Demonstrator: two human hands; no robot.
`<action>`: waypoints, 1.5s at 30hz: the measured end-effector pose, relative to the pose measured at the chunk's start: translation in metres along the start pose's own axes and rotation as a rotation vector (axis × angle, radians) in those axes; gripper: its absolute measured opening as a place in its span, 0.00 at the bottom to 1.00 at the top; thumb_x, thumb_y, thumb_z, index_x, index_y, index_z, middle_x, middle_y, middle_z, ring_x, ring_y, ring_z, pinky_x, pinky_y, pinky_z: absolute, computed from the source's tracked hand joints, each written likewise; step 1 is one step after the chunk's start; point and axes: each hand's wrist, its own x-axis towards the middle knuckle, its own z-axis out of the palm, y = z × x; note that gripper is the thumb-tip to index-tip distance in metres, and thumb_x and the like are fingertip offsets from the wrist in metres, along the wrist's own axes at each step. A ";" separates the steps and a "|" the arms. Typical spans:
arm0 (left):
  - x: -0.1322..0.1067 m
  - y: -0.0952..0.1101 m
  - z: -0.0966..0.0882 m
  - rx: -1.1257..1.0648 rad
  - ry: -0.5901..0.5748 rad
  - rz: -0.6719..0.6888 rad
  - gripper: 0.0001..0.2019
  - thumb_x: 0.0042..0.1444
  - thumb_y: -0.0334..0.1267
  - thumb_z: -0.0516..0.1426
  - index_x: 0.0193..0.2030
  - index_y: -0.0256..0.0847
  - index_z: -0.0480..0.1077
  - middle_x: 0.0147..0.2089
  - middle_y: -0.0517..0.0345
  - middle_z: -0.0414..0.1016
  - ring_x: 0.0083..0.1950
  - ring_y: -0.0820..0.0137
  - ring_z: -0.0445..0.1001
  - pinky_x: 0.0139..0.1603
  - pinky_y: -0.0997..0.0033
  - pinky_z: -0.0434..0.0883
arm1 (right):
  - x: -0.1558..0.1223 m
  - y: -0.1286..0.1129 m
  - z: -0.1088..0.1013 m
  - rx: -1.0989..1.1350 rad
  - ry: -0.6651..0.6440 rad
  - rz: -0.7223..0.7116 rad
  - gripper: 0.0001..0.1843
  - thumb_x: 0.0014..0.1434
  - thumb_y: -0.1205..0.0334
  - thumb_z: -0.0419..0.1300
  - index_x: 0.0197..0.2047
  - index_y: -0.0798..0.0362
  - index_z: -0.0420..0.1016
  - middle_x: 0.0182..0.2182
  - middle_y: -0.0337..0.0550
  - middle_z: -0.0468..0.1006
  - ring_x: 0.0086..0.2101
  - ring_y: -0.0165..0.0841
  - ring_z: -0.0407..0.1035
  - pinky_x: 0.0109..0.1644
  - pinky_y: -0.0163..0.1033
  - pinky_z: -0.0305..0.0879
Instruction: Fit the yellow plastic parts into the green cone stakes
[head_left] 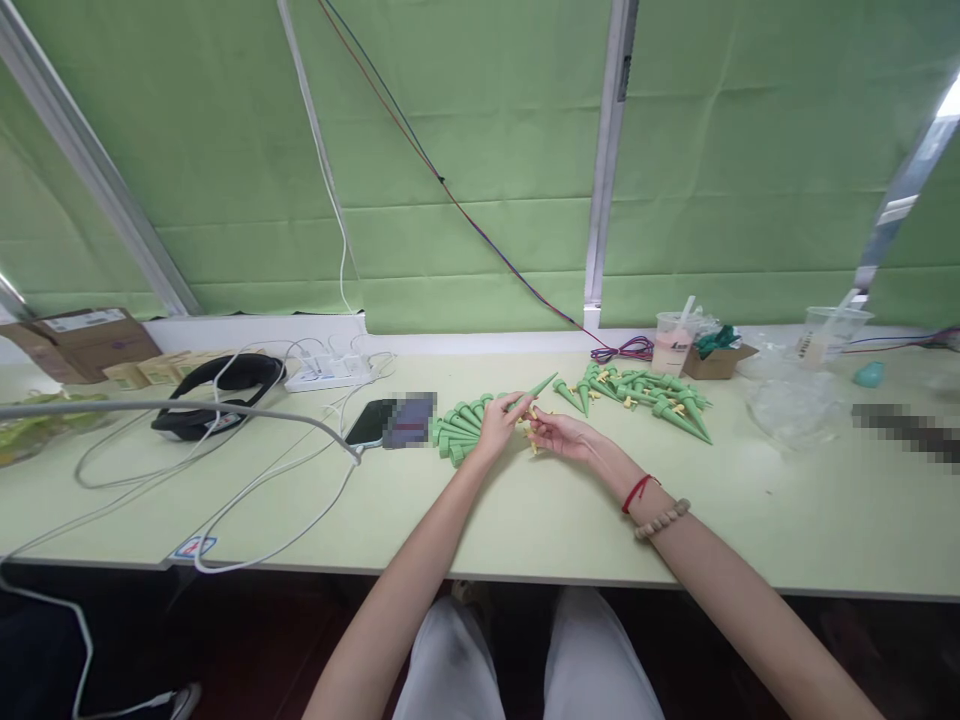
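My left hand (496, 425) is closed around a green plastic watering spike (543, 383), its pointed end sticking out to the upper right. Close beside it, my right hand (566, 438) pinches a small yellow plastic piece (533, 411) near the held spike; whether the two touch I cannot tell. More small yellow pieces (534, 449) show under the right fingers, partly hidden. Left of my hands, several green spikes (459, 432) lie fanned out in a row, partly covered by my left hand. A loose pile of green spikes (637, 385), some with yellow fittings, lies at the right.
A phone (369, 424), white cables (277, 452), a black headset (217, 390) and a power strip (328, 371) are on the left. Behind the right pile stand a drink cup (673, 345) and a small cardboard box (718, 362). Clear plastic bags (795, 405) lie farther right.
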 end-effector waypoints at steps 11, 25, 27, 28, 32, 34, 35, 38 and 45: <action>-0.001 0.008 0.003 -0.077 0.062 -0.117 0.29 0.56 0.55 0.45 0.42 0.31 0.75 0.14 0.61 0.60 0.19 0.74 0.60 0.22 0.74 0.59 | -0.004 -0.004 0.009 0.089 -0.132 0.084 0.13 0.61 0.58 0.52 0.29 0.58 0.68 0.20 0.36 0.68 0.17 0.21 0.60 0.27 0.29 0.69; 0.000 -0.005 0.002 0.061 -0.042 -0.004 0.24 0.55 0.54 0.48 0.29 0.35 0.74 0.27 0.55 0.73 0.31 0.70 0.69 0.34 0.73 0.64 | -0.003 -0.003 -0.002 -0.406 0.001 -0.141 0.10 0.53 0.60 0.60 0.26 0.58 0.72 0.25 0.43 0.73 0.24 0.25 0.66 0.34 0.32 0.67; -0.002 -0.004 0.001 0.172 0.000 -0.034 0.25 0.55 0.55 0.46 0.26 0.36 0.73 0.23 0.57 0.70 0.28 0.71 0.68 0.32 0.73 0.62 | -0.002 -0.001 -0.001 -0.642 0.097 -0.273 0.15 0.54 0.56 0.58 0.23 0.58 0.71 0.22 0.44 0.72 0.22 0.26 0.64 0.30 0.32 0.64; -0.003 -0.003 0.000 0.228 0.018 -0.057 0.26 0.55 0.56 0.46 0.24 0.37 0.72 0.21 0.58 0.68 0.27 0.71 0.67 0.31 0.73 0.61 | -0.001 0.000 -0.001 -0.772 0.151 -0.354 0.17 0.55 0.55 0.57 0.21 0.58 0.71 0.20 0.43 0.71 0.21 0.26 0.63 0.28 0.32 0.61; -0.006 0.001 0.001 0.355 0.060 -0.184 0.27 0.56 0.57 0.43 0.22 0.38 0.70 0.17 0.60 0.65 0.24 0.72 0.64 0.27 0.73 0.57 | 0.001 0.006 -0.001 -1.258 0.297 -0.785 0.18 0.57 0.59 0.52 0.19 0.57 0.68 0.20 0.44 0.70 0.23 0.29 0.62 0.29 0.34 0.57; -0.006 0.001 0.002 0.331 0.055 -0.234 0.28 0.56 0.57 0.42 0.19 0.38 0.66 0.16 0.60 0.63 0.22 0.73 0.62 0.27 0.73 0.56 | 0.000 0.008 0.000 -1.367 0.324 -0.937 0.16 0.57 0.60 0.52 0.21 0.56 0.69 0.23 0.46 0.72 0.26 0.31 0.63 0.32 0.35 0.58; -0.005 0.000 0.003 0.296 0.044 -0.234 0.28 0.57 0.57 0.42 0.19 0.37 0.65 0.16 0.59 0.62 0.22 0.73 0.62 0.27 0.73 0.57 | 0.000 0.008 0.001 -1.366 0.326 -0.964 0.16 0.57 0.60 0.52 0.22 0.56 0.70 0.24 0.46 0.72 0.27 0.32 0.64 0.33 0.36 0.58; -0.002 -0.005 0.004 0.172 0.030 -0.142 0.27 0.57 0.55 0.41 0.20 0.37 0.64 0.19 0.59 0.63 0.24 0.74 0.62 0.30 0.73 0.58 | -0.001 0.007 0.006 -1.106 0.282 -0.829 0.15 0.56 0.55 0.54 0.24 0.55 0.72 0.25 0.45 0.73 0.27 0.32 0.66 0.33 0.36 0.62; 0.003 -0.013 0.004 0.097 0.071 0.039 0.22 0.56 0.53 0.45 0.23 0.37 0.61 0.21 0.62 0.58 0.25 0.76 0.56 0.27 0.75 0.55 | -0.007 -0.004 0.013 -0.189 0.098 -0.152 0.10 0.53 0.56 0.60 0.32 0.56 0.72 0.27 0.40 0.73 0.20 0.24 0.65 0.30 0.35 0.71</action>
